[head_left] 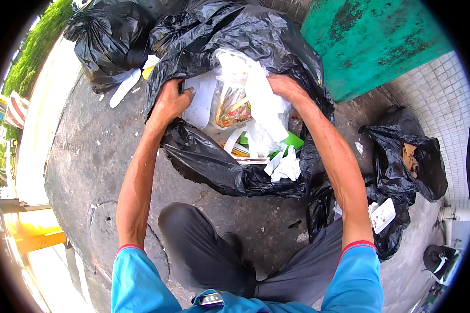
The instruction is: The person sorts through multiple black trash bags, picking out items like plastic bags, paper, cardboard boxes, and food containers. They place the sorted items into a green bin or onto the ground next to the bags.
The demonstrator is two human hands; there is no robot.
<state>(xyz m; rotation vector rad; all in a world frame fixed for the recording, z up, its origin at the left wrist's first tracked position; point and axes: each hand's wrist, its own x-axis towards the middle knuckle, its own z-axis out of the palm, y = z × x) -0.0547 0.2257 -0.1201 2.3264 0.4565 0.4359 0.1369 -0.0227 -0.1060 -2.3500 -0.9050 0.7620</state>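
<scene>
A large black garbage bag (214, 167) lies wide open on the ground in front of me, full of mixed waste. At its left rim, my left hand (173, 100) is closed on the black plastic, thumb showing and fingers mostly hidden. My right hand (283, 86) reaches in from the right, its fingers hidden behind white paper (263, 101). Between my hands lie a clear plastic bag (230, 107) with brownish contents and a pale flat sheet (199, 101). Lower in the opening are a green piece (293, 140) and crumpled tissue (287, 166).
A tied black garbage bag (109, 41) stands at the far left beside a white elongated piece (125, 88). A green stained panel (371, 41) rises at the far right. More black bags (402, 156) and a white tray (384, 215) lie to my right.
</scene>
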